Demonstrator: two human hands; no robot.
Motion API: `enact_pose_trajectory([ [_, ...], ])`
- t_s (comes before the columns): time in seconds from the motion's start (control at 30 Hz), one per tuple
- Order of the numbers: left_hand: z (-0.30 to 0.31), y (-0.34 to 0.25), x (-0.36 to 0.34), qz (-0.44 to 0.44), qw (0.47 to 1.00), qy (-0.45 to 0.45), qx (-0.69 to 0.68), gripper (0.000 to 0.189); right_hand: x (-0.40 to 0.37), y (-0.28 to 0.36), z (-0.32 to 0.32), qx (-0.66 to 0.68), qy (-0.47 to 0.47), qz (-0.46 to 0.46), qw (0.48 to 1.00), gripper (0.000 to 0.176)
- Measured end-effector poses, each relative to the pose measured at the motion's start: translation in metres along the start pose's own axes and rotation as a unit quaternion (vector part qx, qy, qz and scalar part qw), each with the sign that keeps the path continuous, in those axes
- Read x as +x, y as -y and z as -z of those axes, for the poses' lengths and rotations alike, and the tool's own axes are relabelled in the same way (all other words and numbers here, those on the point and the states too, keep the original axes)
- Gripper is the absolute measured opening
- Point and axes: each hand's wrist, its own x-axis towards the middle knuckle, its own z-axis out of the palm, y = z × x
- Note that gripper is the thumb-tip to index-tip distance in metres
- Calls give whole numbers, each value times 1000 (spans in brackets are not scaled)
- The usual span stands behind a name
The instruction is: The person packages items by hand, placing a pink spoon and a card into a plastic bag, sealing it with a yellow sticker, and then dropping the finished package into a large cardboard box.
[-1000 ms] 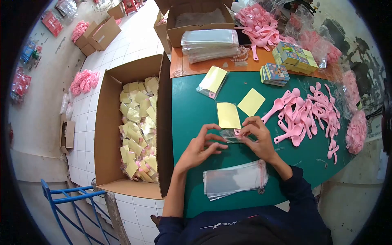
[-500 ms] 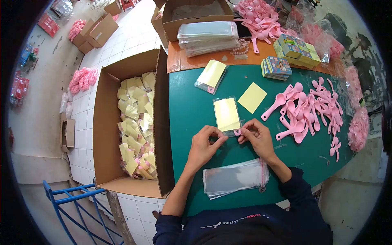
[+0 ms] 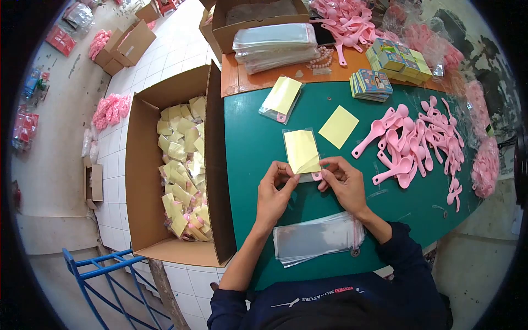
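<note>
A clear plastic bag with a yellow card (image 3: 300, 149) inside lies on the green table between my hands. The holed end of a pink spoon handle (image 3: 316, 176) shows at the bag's lower right. My left hand (image 3: 276, 191) pinches the bag's lower left corner between thumb and fingers. At the lower right, my right hand (image 3: 345, 185) has its thumb and curled fingers closed on the bag's edge, close to the spoon handle. Nearer my body lies a fanned stack of clear plastic bags (image 3: 313, 240).
Pink spoons (image 3: 404, 146) are heaped on the right. A loose yellow card (image 3: 339, 127), a filled bag (image 3: 281, 97) and a stack of printed cards (image 3: 371, 85) lie farther back. A deep cardboard box (image 3: 215, 181) of filled bags stands left of the table.
My right fingers have shifted up over the card's lower right corner. My left hand keeps its pinch at the lower left. The whole view has shifted slightly.
</note>
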Motion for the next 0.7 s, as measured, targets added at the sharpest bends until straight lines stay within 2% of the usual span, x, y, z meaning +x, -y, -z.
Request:
enact_pose_trajectory([
  [0.2,-3,-1,-3,-14,998,-55,10,19,-3,-6,-1,-4,9,5,1000,32],
  [0.4,-3,2,-2,-21,999,-44,6,15,-3,-7,-1,-13,10,8,1000,36],
  [0.5,-8,-14,-9,-7,998,-55,30,26,-2,-5,1,-8,21,-1,1000,35],
  [0.6,-4,-5,5,-89,985,-46,140,36,8,-1,16,-17,42,20,999,33],
  [0.63,-1,-8,17,-160,972,-41,165,34,13,9,28,-120,37,68,990,33],
  [0.67,1,-23,28,-164,971,-33,173,34,19,20,44,-240,45,124,962,32],
  [0.7,7,-31,45,-173,968,-28,179,39,23,32,60,-377,52,204,902,30],
])
